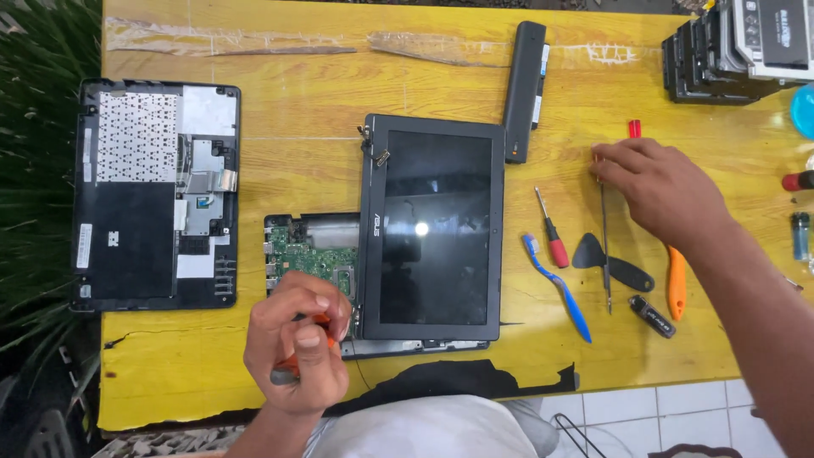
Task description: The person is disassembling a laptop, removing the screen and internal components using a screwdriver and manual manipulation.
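The left hand (297,339) is clenched round an orange-handled screwdriver (292,360) at the exposed green circuit board (309,254) — a slip could gouge it. The right hand (657,187) rests loosely on a long thin tool (605,254) on the tabletop (297,161) — grip unclear.

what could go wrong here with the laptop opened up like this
1. The left hand works an orange-handled screwdriver right at the bare green circuit board; a slip might scratch it.
2. The screen panel lies loose over the base, near the table's front edge; a nudge could shift it.
3. The right hand reaches among loose tools; the small black stick could roll away.
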